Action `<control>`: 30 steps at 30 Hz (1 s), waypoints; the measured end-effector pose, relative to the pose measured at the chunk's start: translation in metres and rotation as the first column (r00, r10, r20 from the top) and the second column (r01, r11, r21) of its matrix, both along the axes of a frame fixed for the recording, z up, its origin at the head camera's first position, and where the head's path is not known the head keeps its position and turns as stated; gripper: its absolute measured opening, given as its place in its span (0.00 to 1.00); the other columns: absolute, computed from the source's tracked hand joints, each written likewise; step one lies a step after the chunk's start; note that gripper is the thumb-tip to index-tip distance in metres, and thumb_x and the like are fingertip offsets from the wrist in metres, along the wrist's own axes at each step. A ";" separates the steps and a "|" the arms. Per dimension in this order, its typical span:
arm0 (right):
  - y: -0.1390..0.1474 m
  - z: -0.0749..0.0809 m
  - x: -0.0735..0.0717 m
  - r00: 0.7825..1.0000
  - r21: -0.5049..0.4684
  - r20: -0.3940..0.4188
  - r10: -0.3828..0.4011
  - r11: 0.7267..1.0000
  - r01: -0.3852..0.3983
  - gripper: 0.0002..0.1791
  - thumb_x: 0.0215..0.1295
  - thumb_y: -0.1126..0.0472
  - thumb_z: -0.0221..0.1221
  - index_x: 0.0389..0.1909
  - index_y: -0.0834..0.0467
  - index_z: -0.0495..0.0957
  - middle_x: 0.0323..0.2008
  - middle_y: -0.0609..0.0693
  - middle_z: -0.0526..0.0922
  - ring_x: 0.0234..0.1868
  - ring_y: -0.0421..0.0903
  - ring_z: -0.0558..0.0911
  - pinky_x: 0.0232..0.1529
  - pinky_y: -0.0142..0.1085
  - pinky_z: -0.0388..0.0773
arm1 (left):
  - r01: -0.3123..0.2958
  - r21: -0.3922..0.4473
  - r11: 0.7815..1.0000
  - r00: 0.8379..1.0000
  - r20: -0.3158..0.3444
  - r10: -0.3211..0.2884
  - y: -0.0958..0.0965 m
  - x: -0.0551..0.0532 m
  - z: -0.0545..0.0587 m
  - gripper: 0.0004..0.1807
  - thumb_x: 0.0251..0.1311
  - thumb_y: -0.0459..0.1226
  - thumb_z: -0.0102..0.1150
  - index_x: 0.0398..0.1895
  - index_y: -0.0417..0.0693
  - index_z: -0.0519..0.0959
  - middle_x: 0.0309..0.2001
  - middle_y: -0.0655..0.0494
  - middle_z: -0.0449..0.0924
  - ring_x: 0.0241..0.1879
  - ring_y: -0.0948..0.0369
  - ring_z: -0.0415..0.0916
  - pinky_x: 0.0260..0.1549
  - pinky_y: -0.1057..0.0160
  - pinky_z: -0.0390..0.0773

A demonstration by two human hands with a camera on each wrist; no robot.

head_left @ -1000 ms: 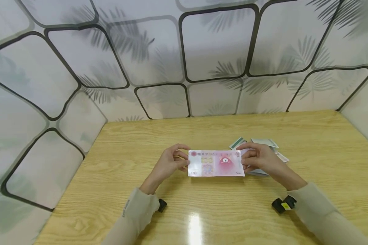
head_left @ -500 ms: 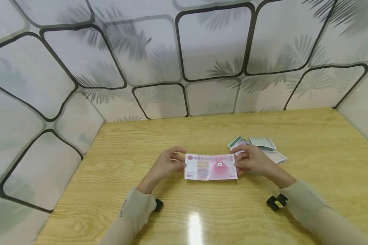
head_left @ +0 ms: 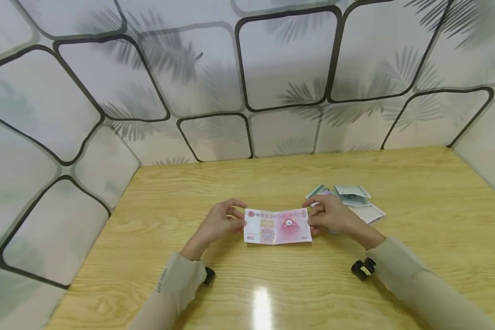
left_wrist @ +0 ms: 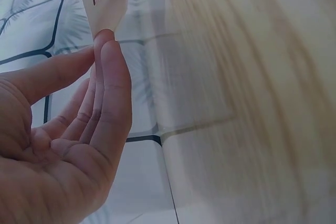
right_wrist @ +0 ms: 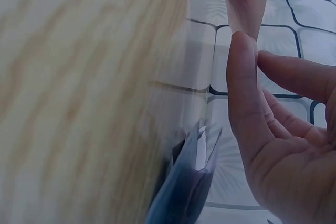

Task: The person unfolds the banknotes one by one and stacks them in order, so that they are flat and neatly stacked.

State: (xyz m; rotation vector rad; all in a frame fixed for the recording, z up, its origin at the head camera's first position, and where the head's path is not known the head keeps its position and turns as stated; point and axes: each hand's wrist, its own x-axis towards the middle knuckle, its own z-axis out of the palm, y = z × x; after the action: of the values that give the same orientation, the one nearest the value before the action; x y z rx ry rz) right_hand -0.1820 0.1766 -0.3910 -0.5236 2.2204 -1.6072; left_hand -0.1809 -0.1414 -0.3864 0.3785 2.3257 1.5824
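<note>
A pink play-money banknote (head_left: 290, 228) printed with 100 is stretched between both hands over the table, bent slightly along an upright crease near its middle. My left hand (head_left: 220, 222) pinches its left end between thumb and fingers. At the opposite end, my right hand (head_left: 333, 216) pinches the note the same way. The left wrist view shows a corner of the banknote (left_wrist: 107, 6) held at the tips of the left hand (left_wrist: 89, 124). In the right wrist view, the banknote (right_wrist: 245, 6) rises from the fingertips of the right hand (right_wrist: 278, 119).
Several folded notes (head_left: 352, 192) lie in a loose pile behind the right hand, which partly hides them. The wooden table (head_left: 189, 183) meets a wall covering (head_left: 288, 59) with dark outlines and leaf prints at the back and left. Each wrist bears a small black camera (head_left: 364, 269).
Both hands have shifted left and slightly nearer the person with the banknote. The right hand has come closer to the left, and the note, almost flat before, now bends at its crease.
</note>
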 end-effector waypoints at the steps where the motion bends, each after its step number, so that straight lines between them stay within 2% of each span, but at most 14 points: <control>1: 0.000 0.000 0.000 1.000 0.000 0.004 0.003 1.000 -0.003 0.23 0.62 0.81 0.58 0.57 0.82 0.66 0.29 0.56 0.85 0.25 0.45 0.84 0.31 0.39 0.87 | -0.004 -0.003 1.000 1.000 0.001 0.004 0.000 0.000 -0.001 0.21 0.64 0.21 0.59 0.61 0.27 0.71 0.40 0.41 0.80 0.33 0.53 0.84 0.35 0.56 0.87; 9: 0.001 0.005 -0.002 0.999 0.032 -0.011 0.030 0.999 -0.030 0.22 0.63 0.79 0.59 0.56 0.82 0.67 0.31 0.58 0.85 0.26 0.46 0.84 0.30 0.40 0.86 | -0.041 -0.071 0.997 0.999 -0.029 0.039 0.000 -0.002 -0.001 0.19 0.64 0.21 0.58 0.59 0.28 0.74 0.40 0.42 0.81 0.34 0.52 0.84 0.35 0.57 0.86; 13: 0.007 0.010 -0.003 0.999 0.055 -0.019 0.036 0.998 -0.035 0.22 0.66 0.76 0.59 0.57 0.82 0.66 0.34 0.61 0.85 0.30 0.50 0.85 0.33 0.41 0.87 | -0.074 -0.099 0.992 0.996 -0.053 0.069 0.000 -0.002 0.000 0.17 0.65 0.21 0.58 0.57 0.28 0.75 0.40 0.43 0.83 0.34 0.53 0.84 0.33 0.58 0.86; 18: 0.022 0.020 -0.006 0.999 0.057 -0.016 -0.036 0.998 0.037 0.20 0.71 0.71 0.57 0.59 0.79 0.68 0.37 0.62 0.84 0.35 0.54 0.86 0.38 0.44 0.87 | -0.086 -0.102 0.991 0.995 -0.066 0.079 0.001 -0.004 0.004 0.16 0.66 0.21 0.57 0.57 0.29 0.76 0.39 0.44 0.83 0.33 0.54 0.83 0.33 0.57 0.86; 24: 0.044 0.032 -0.008 0.991 0.057 -0.024 -0.134 0.989 0.135 0.22 0.71 0.70 0.59 0.60 0.78 0.68 0.40 0.62 0.84 0.35 0.46 0.86 0.38 0.41 0.87 | -0.061 -0.094 0.994 0.995 -0.086 0.053 0.006 -0.007 0.009 0.16 0.67 0.23 0.58 0.57 0.29 0.76 0.40 0.44 0.83 0.35 0.52 0.84 0.35 0.56 0.86; 30: 0.065 0.035 -0.007 0.982 0.060 -0.063 -0.177 0.982 0.181 0.22 0.72 0.71 0.58 0.61 0.80 0.66 0.43 0.63 0.84 0.35 0.44 0.86 0.39 0.41 0.87 | -0.025 -0.058 0.998 0.997 -0.079 0.021 0.015 -0.010 0.010 0.16 0.68 0.24 0.59 0.57 0.28 0.76 0.41 0.40 0.83 0.38 0.46 0.85 0.36 0.54 0.86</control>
State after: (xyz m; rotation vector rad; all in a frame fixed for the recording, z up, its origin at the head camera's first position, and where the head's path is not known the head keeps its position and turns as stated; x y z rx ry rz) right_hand -0.1889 0.2412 -0.3561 -0.3650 2.4138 -1.6170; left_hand -0.1907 -0.1263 -0.3760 0.4080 2.4380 1.5310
